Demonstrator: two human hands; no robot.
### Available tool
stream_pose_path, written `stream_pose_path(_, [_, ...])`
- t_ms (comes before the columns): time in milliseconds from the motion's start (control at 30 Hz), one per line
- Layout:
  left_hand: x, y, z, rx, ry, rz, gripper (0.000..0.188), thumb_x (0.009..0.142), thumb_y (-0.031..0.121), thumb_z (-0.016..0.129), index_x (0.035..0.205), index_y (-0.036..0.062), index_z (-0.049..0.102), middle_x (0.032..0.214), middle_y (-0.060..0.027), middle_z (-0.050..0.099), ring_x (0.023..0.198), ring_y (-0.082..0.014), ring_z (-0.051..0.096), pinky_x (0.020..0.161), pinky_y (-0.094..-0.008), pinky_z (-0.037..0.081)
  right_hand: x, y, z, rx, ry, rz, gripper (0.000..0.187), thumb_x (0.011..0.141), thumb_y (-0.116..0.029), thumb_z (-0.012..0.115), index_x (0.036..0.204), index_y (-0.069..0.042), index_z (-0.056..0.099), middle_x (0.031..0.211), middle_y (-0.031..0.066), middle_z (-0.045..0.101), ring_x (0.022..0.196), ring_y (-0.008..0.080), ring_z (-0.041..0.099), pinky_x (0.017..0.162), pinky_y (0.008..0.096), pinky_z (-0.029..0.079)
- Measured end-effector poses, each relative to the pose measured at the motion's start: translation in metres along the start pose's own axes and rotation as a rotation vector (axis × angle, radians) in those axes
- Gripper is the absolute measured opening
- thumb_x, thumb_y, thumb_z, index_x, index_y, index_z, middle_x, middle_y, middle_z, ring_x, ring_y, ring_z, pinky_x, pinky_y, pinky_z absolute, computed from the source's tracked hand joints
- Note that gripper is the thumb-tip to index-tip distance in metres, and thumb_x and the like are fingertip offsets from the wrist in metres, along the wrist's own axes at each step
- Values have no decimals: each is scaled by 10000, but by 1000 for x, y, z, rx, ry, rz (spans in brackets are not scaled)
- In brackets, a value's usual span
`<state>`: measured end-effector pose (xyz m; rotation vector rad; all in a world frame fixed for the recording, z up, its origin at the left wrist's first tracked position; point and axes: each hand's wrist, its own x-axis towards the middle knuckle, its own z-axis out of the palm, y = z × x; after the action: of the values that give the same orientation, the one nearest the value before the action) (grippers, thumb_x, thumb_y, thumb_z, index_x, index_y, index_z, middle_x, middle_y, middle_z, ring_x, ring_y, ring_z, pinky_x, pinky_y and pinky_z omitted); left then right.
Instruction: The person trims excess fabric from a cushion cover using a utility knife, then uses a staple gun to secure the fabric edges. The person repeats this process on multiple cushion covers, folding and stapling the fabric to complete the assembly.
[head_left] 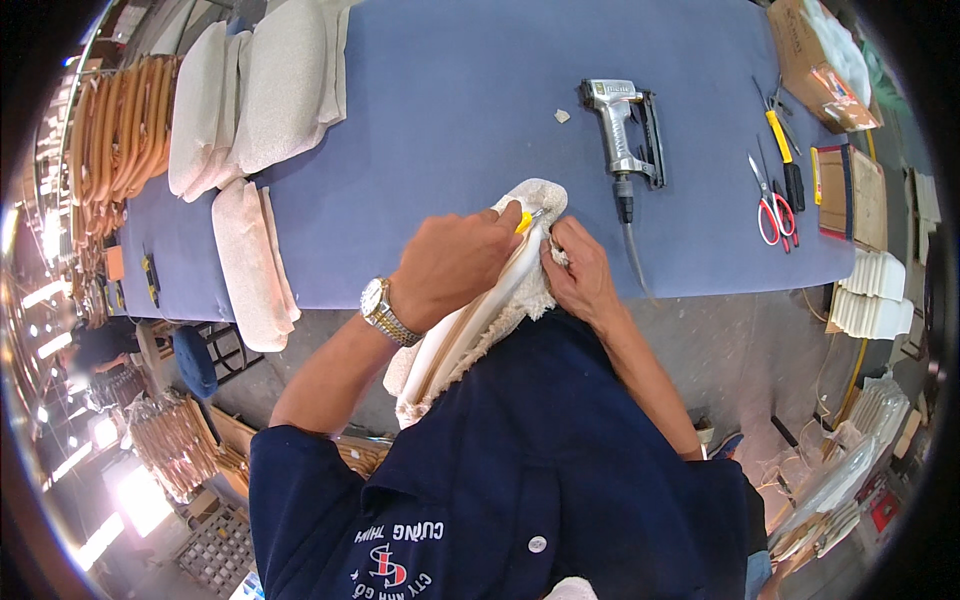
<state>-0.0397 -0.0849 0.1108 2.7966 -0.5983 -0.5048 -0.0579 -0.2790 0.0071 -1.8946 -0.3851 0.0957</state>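
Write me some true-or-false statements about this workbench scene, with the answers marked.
1. The left hand holds a yellow-handled tool. True.
2. The wristwatch is on the right wrist. False: it is on the left.
3. The right hand grips the silver staple gun. False: it holds the edge of the cream padded piece; the staple gun lies on the table.
4. The red-handled scissors lie on the blue tabletop. True.

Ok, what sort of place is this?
Likely an upholstery or furniture workshop: a staple gun lies on the blue table, with cream cushions at its left and curved wooden parts massed at far left.
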Motion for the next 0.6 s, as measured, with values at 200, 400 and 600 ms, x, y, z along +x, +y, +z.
stream_pose_path(200, [-4,4,3,17,-69,-38,374,1038,331,547,1304,70,577,864,-135,724,684,-333,711,552,-440,532,-2,5,2,-10,-16,13,124,915,-18,637,899,26,522,861,178,516,775,369,559,686,396,458])
stream_pose_path(400, [-12,5,9,-11,-27,-29,385,1040,331,535,1318,68,573,868,-141,723,705,-350,712,572,-455,536,-3,2,3,38,34,-32,152,897,5,635,859,20,489,797,147,455,710,309,480,652,371,417])
stream_pose_path(600, [-21,9,11,-109,-79,-113,379,1031,312,547,1319,68,582,919,-165,725,767,-378,703,634,-485,536,-6,2,2,55,6,-19,158,905,-3,628,848,21,484,795,137,458,711,288,489,658,361,415])
